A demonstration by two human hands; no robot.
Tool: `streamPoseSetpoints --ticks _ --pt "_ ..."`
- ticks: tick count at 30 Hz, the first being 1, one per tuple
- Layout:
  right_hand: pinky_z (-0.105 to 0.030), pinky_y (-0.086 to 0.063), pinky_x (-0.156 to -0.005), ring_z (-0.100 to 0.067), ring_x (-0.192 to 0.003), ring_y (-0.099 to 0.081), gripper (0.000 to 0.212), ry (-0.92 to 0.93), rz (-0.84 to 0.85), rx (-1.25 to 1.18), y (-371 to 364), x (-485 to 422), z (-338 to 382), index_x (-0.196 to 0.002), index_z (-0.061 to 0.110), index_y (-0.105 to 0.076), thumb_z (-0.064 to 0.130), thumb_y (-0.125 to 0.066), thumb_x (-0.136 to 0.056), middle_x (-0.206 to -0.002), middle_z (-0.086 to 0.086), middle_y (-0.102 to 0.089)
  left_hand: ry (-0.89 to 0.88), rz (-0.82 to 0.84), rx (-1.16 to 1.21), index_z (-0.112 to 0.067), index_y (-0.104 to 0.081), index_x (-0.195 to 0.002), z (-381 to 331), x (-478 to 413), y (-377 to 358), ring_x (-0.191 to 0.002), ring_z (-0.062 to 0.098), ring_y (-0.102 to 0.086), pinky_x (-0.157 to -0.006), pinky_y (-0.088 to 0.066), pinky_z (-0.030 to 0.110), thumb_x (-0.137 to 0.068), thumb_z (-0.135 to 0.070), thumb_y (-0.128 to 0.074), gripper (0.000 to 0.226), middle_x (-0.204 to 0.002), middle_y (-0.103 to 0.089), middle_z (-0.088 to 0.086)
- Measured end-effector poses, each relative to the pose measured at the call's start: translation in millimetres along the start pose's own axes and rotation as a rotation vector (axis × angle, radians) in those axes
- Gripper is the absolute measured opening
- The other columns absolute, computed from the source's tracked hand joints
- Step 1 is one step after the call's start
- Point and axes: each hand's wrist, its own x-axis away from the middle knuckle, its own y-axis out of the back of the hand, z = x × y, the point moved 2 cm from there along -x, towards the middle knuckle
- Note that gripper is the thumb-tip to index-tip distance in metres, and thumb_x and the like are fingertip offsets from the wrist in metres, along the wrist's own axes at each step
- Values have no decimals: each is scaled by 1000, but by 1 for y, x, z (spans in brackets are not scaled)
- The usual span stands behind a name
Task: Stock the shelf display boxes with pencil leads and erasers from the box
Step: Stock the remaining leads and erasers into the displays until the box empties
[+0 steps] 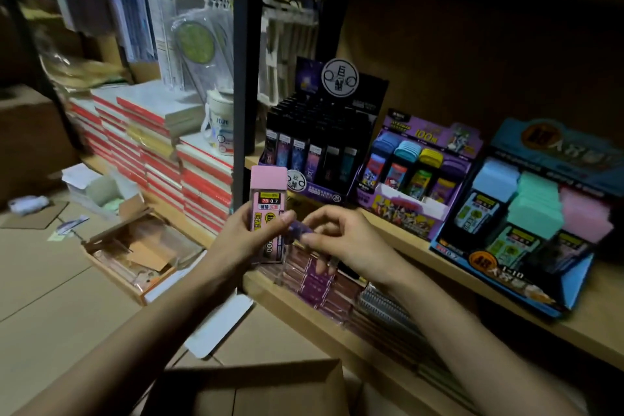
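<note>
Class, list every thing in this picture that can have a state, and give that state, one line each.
left hand: grips the pink lead case, held upright
right hand: pinches a small purple item
blue display box: open, on the shelf, cases standing inside
purple display box: open, on the shelf, cases standing inside
cardboard box: open

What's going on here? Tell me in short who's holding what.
A person is at a stationery shelf. The left hand holds a pink pencil lead case upright, labelled 2B 0.7. The right hand pinches a small purple item beside it, too blurred to identify. Neither is in a display yet. The blue display box on the shelf holds similar blue, green and pink cases. An open cardboard box sits below the arms.
</note>
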Motion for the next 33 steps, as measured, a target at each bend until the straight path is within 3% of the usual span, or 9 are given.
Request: streamPoseSetpoints --ticks 4,9,13,15,18,21,23,26,33 --pt "-20 -50 -49 -12 -56 -64 18 -62 49 -15 8 -9 -4 -98 21 -57 14 -67 -85 -85 -4 -62 19 51 -42 -11 -60 -112 6 -10 6 -91 29 -70 -79 -55 43 -60 -38 -84 63 -102 -71 13" --pt "-25 -56 -66 -19 -80 -68 29 -165 211 -16 34 -10 -7 -103 19 -61 2 -68 -81 -97 -6 -68 57 49 4 -12 -59 -113 12 -12 11 -87 23 -71 -70 -56 35 -65 -30 -79 54 -99 -72 12" --pt "-20 -55 -62 -16 -71 -69 26 -87 -59 -374 43 -14 -9 -97 6 -62 -4 -68 -74 -81 -5 -73 67 38 3 -9 -58 -113 12 -13 7 -77 18 -70 -64 -53 32 -65 -28 -77 55 -89 -72 8" --pt "-21 -56 -64 -14 -71 -68 33 -65 -177 -503 41 -18 -8 -100 5 -61 7 -71 -69 -81 -6 -72 71 74 -22 -11 -57 -113 12 -14 3 -75 16 -70 -59 -52 26 -67 -28 -76 53 -87 -71 5" --pt "-32 -53 -82 -13 -79 -67 34 14 -382 -372 51 -22 6 -100 15 -62 20 -75 -69 -82 -3 -73 71 107 -3 -15 -58 -112 12 -14 -3 -76 15 -70 -58 -52 23 -70 -35 -73 49 -90 -72 6" --pt "-20 -55 -70 -6 -72 -68 25 232 -647 -184 84 -19 35 -96 32 -60 15 -71 -81 -82 -3 -73 84 77 71 -15 -56 -112 11 -15 -1 -77 17 -69 -57 -52 25 -76 -39 -66 44 -93 -71 11" --pt "-18 -54 -68 -2 -78 -67 17 331 -774 51 101 -18 44 -95 30 -65 18 -69 -84 -84 6 -71 88 75 118 -13 -54 -114 11 -16 2 -77 19 -69 -57 -52 26 -82 -33 -63 39 -93 -71 13" --pt "-15 -53 -71 2 -81 -66 18 341 -787 219 101 -28 37 -103 18 -67 17 -68 -85 -88 15 -66 84 95 148 -9 -51 -116 11 -15 6 -74 20 -67 -57 -55 29 -82 -30 -62 42 -90 -70 13" --pt "-15 -52 -79 4 -84 -63 22 323 -688 299 90 -51 17 -104 24 -66 14 -68 -84 -90 19 -65 89 91 175 -17 -53 -121 9 -10 8 -77 22 -70 -62 -57 29 -77 -28 -64 46 -96 -71 17"
